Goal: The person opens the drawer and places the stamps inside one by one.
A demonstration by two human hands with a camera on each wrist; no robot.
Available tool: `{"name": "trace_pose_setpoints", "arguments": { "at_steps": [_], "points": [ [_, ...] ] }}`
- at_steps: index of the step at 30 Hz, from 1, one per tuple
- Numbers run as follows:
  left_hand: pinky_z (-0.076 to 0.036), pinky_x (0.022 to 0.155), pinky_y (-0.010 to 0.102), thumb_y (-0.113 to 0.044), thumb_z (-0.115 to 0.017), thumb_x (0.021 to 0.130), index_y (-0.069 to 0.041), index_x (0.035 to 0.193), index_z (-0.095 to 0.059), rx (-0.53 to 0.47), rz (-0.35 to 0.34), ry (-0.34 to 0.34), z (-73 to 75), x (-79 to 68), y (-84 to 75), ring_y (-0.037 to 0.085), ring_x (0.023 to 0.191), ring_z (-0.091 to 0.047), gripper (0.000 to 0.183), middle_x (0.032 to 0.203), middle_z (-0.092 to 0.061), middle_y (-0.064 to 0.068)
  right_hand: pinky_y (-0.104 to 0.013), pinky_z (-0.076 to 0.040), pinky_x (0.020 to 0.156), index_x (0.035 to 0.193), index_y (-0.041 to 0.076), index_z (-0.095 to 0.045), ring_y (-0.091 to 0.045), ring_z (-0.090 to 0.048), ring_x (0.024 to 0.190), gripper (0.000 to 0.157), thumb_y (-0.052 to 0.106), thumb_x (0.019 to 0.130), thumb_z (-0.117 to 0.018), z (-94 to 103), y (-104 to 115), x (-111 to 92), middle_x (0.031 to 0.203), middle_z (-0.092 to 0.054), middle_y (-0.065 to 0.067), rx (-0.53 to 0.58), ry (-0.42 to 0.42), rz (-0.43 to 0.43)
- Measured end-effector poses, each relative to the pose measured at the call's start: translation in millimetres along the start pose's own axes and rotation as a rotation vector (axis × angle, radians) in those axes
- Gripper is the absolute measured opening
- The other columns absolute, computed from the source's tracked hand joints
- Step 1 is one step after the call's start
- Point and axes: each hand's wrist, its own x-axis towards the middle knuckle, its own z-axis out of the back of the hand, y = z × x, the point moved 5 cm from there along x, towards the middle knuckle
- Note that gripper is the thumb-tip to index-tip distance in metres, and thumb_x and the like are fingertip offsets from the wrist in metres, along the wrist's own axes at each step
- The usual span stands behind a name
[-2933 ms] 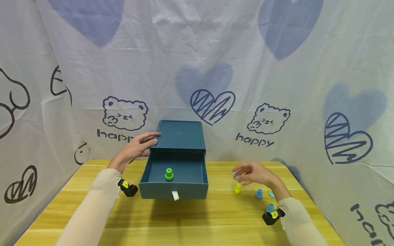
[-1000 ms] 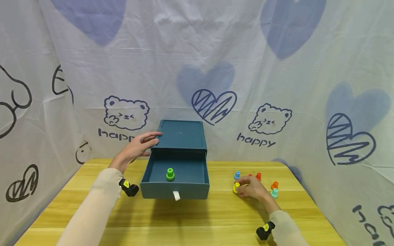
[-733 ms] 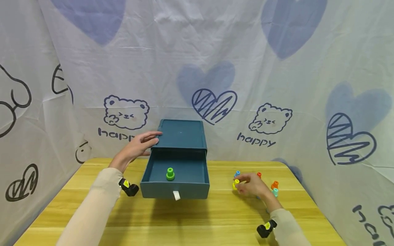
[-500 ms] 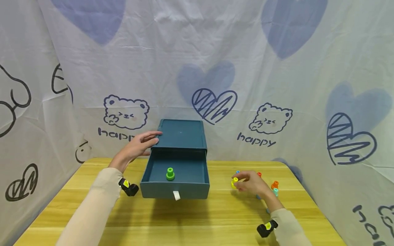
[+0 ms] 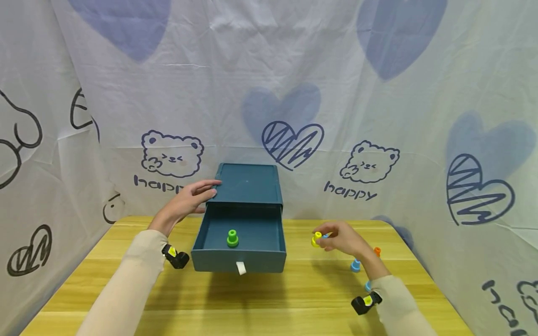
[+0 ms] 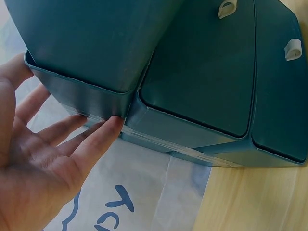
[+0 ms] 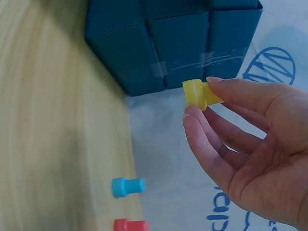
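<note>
My right hand (image 5: pixel 346 240) pinches a small yellow stepped peg (image 5: pixel 316 239) between thumb and fingertips, lifted off the table; the right wrist view shows the peg (image 7: pixel 194 94) lying sideways in the grip. Against the left side and upper edge of a dark teal drawer cabinet (image 5: pixel 248 184) rests my left hand (image 5: pixel 181 207), its fingers (image 6: pixel 98 142) extended along the wall. The top drawer (image 5: pixel 216 261) is pulled out, white tab at its front. Inside it a green stepped peg (image 5: pixel 232 239) stands upright. Lower drawers (image 6: pixel 202 62) in the left wrist view are closed.
Right of the cabinet, more pegs stand on the wooden table (image 5: pixel 176 303): blue pegs (image 5: pixel 355 266), an orange peg (image 5: pixel 377 252) partly behind my forearm, and a red peg (image 7: pixel 131 225) in the right wrist view. A patterned cloth (image 5: pixel 294 196) hangs behind and at both sides.
My right hand has come down to the yellow peg, pinched it and raised it off the table, slightly leftward. My left hand stays on the cabinet; the green peg has not moved.
</note>
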Motion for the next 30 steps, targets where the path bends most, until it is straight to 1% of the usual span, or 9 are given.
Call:
{"name": "trace_pose_setpoints", "arguments": {
  "at_steps": [4, 7, 10, 11, 14, 16, 18, 21, 30],
  "points": [
    [-0.035, 0.118, 0.068, -0.044, -0.056, 0.106, -0.017, 0.159, -0.039, 0.001, 0.003, 0.002, -0.6, 0.4, -0.2, 0.044, 0.156, -0.026, 0.061, 0.17, -0.027, 0.017, -0.03, -0.062, 0.065, 0.124, 0.004, -0.072, -0.022, -0.076, 0.087, 0.031, 0.013, 0.094, -0.075, 6.6, 10.4, 0.9, 0.122, -0.071, -0.02, -0.051, -0.003, -0.005],
    [-0.036, 0.118, 0.068, -0.043, -0.056, 0.106, -0.017, 0.159, -0.039, 0.007, -0.001, 0.003, -1.1, 0.6, -0.8, 0.045, 0.156, -0.026, 0.062, 0.17, -0.026, 0.018, -0.027, -0.059, 0.059, 0.124, 0.006, -0.072, -0.02, -0.076, 0.085, 0.031, 0.015, 0.094, -0.075, 10.7, 19.5, 1.9, 0.121, -0.072, -0.019, -0.068, 0.002, -0.002],
    [-0.036, 0.117, 0.068, -0.043, -0.056, 0.106, -0.017, 0.159, -0.039, 0.011, -0.004, 0.002, -0.7, 0.4, -1.0, 0.045, 0.156, -0.026, 0.062, 0.17, -0.026, 0.018, -0.03, -0.063, 0.067, 0.124, 0.005, -0.072, -0.019, -0.075, 0.084, 0.031, 0.014, 0.094, -0.075, 13.8, 30.9, 3.2, 0.119, -0.072, -0.019, -0.065, 0.016, 0.02],
    [-0.036, 0.118, 0.068, -0.043, -0.055, 0.106, -0.017, 0.16, -0.039, 0.012, -0.005, 0.003, -0.5, 0.4, -1.0, 0.045, 0.156, -0.026, 0.062, 0.17, -0.026, 0.018, -0.033, -0.064, 0.073, 0.124, 0.006, -0.072, -0.019, -0.074, 0.084, 0.03, 0.013, 0.094, -0.075, 14.8, 34.4, 3.7, 0.118, -0.072, -0.018, -0.065, 0.019, 0.026],
    [-0.036, 0.118, 0.068, -0.044, -0.055, 0.106, -0.017, 0.16, -0.039, 0.011, -0.003, 0.006, 0.0, 0.3, -0.4, 0.044, 0.157, -0.025, 0.062, 0.171, -0.026, 0.017, -0.037, -0.065, 0.08, 0.123, 0.006, -0.073, -0.019, -0.073, 0.083, 0.029, 0.013, 0.094, -0.074, 16.7, 45.8, 4.6, 0.116, -0.073, -0.016, -0.075, 0.034, 0.048],
    [-0.036, 0.118, 0.068, -0.044, -0.055, 0.106, -0.017, 0.16, -0.039, 0.009, -0.002, 0.01, 0.0, 0.2, -0.1, 0.044, 0.157, -0.025, 0.062, 0.171, -0.025, 0.017, -0.039, -0.065, 0.08, 0.122, 0.006, -0.073, -0.02, -0.072, 0.083, 0.028, 0.014, 0.095, -0.074, 17.5, 53.3, 5.1, 0.115, -0.074, -0.016, -0.09, 0.043, 0.066],
    [-0.036, 0.118, 0.067, -0.044, -0.055, 0.106, -0.018, 0.159, -0.039, 0.006, 0.001, 0.01, 0.0, 0.2, 0.5, 0.044, 0.157, -0.025, 0.061, 0.171, -0.025, 0.017, -0.037, -0.065, 0.079, 0.121, 0.008, -0.074, -0.02, -0.072, 0.082, 0.027, 0.014, 0.095, -0.074, 18.0, 60.4, 5.5, 0.113, -0.075, -0.014, -0.106, 0.049, 0.082],
    [-0.036, 0.118, 0.067, -0.044, -0.055, 0.106, -0.018, 0.159, -0.039, 0.006, 0.004, 0.008, -0.1, 0.3, 0.9, 0.044, 0.157, -0.025, 0.061, 0.171, -0.025, 0.017, -0.038, -0.065, 0.079, 0.121, 0.008, -0.074, -0.02, -0.073, 0.083, 0.027, 0.015, 0.094, -0.075, 18.5, 71.1, 6.8, 0.112, -0.076, -0.014, -0.11, 0.062, 0.104],
    [-0.036, 0.118, 0.068, -0.045, -0.055, 0.106, -0.019, 0.16, -0.039, 0.014, 0.006, 0.006, -1.0, 0.7, 0.0, 0.045, 0.157, -0.025, 0.062, 0.171, -0.025, 0.017, -0.037, -0.066, 0.082, 0.123, 0.008, -0.073, -0.02, -0.076, 0.092, 0.032, 0.019, 0.094, -0.077, 16.6, 98.4, 11.4, 0.113, -0.077, -0.014, -0.048, 0.125, 0.131]
  ]
}}
